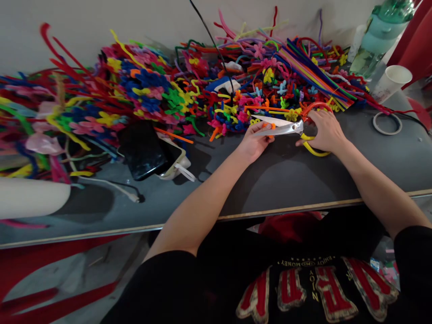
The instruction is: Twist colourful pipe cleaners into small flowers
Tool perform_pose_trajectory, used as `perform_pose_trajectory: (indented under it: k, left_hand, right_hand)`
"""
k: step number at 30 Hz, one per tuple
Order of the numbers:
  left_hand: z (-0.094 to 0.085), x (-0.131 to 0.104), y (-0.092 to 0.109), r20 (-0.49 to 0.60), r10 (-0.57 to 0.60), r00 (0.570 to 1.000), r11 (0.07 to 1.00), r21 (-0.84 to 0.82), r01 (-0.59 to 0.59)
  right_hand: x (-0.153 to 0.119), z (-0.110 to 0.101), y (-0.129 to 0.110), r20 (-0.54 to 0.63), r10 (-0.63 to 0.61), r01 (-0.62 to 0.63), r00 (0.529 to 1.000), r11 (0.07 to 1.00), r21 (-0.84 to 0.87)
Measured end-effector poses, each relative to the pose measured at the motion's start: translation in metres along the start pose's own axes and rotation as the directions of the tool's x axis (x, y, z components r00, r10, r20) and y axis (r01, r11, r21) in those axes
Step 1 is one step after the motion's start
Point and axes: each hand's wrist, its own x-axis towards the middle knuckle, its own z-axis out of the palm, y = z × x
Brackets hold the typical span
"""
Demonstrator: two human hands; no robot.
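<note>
My right hand [326,130] grips a pair of scissors [297,128] with one orange-red and one yellow handle loop. The scissors' blades are spread apart and point left. Just past their tips, my left hand [255,143] is closed on an orange pipe cleaner [272,128], which sits between the blades. Part of the pipe cleaner is hidden by the fingers and the lower blade. Both hands are held above the grey table, in front of a heap of coloured pipe-cleaner flowers [232,112].
Pipe cleaners [310,72] are piled along the wall. A black phone [145,153] lies left of my hands, near a white cable [114,185]. At the right stand a paper cup [393,83], a green bottle [380,38] and a tape roll [387,131]. The table's front edge [286,208] runs below my forearms.
</note>
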Motion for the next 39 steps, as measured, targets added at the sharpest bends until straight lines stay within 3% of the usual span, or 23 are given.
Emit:
perform_pose_trajectory:
  k: [13, 25, 39]
  left_hand:
    - [0.0032, -0.0034, 0.0037, 0.067, 0.009, 0.998, 1.000, 0.000, -0.009]
    - [0.0001, -0.0011, 0.0006, 0.017, 0.004, 1.000, 1.000, -0.014, -0.004]
    - [0.0069, -0.0069, 0.0038, 0.014, -0.018, 1.000, 0.998, -0.060, 0.019]
  right_hand:
    - [0.0009, 0.0020, 0.0034, -0.019, 0.010, -0.010, 1.000, 1.000, -0.018]
    - [0.0011, 0.0050, 0.0029, -0.109, -0.041, 0.043, 0.993, 0.999, 0.021]
    - [0.0002, 0.0000, -0.0025, -0.067, 0.000, 0.001, 0.998, 1.000, 0.024]
